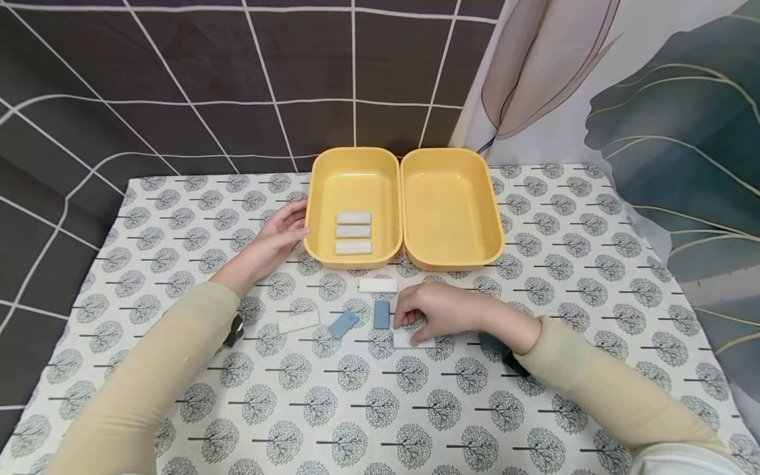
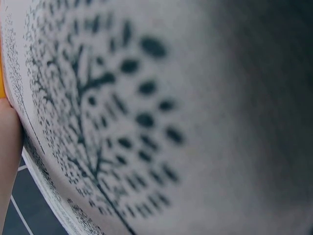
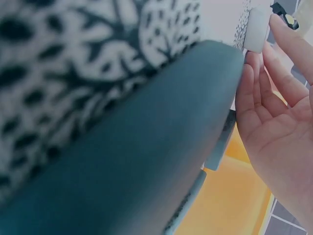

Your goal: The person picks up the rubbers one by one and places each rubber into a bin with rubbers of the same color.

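Observation:
My left hand [image 1: 276,241] touches the outer left wall of the left yellow tray [image 1: 356,260], thumb by its rim. Inside that tray, three white blocks [image 1: 353,231] lie in a column. My right hand [image 1: 442,309] bends its fingers over a white block [image 1: 404,340] on the cloth, which thumb and forefinger pinch; its end shows beside the fingertips in the right wrist view [image 3: 257,29]. Left of this hand are an upright blue block [image 1: 382,315], a tilted blue block [image 1: 343,324] and two more white blocks [image 1: 378,285] [image 1: 299,322].
A second yellow tray [image 1: 452,260] adjoins the first on the right. Beside my right wrist lies a dark blue-green piece [image 1: 491,342], partly hidden. The table has a tree-print cloth [image 1: 332,409]; a dark tiled-pattern backdrop [image 1: 309,66] stands behind it.

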Available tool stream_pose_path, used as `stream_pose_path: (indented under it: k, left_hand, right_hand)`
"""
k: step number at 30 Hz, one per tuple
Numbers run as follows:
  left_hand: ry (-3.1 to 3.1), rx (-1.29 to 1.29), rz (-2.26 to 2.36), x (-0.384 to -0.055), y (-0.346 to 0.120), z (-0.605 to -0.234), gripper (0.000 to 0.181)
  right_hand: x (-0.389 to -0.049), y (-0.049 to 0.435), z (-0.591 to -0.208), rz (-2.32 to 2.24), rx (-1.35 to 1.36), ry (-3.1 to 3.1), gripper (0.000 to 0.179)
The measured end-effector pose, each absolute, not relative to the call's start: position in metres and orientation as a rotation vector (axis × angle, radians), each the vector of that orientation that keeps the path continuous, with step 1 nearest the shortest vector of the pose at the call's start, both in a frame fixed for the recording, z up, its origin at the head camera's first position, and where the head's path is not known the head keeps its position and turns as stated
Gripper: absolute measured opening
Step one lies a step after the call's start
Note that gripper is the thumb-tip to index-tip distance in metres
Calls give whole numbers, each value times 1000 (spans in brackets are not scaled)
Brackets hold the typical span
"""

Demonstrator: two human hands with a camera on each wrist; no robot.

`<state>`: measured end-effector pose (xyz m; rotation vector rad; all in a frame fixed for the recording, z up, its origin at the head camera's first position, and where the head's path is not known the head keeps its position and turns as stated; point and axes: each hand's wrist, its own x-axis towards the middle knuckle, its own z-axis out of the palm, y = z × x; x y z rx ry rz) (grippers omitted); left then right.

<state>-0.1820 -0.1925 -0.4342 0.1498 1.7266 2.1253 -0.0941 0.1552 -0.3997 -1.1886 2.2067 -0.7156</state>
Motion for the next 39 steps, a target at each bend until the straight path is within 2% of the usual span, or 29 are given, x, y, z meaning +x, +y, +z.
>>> stream_pose_path:
  k: [12,39]
  left_hand:
    - [1730,145,2126,-182,-193,-435,72]
    - [1730,169,2124,-184,-194,-435,73]
  right_hand:
    - [-89,153,-404,-718,-1193,2183,25]
    - [-92,142,-382,-701,-1216,2167,22]
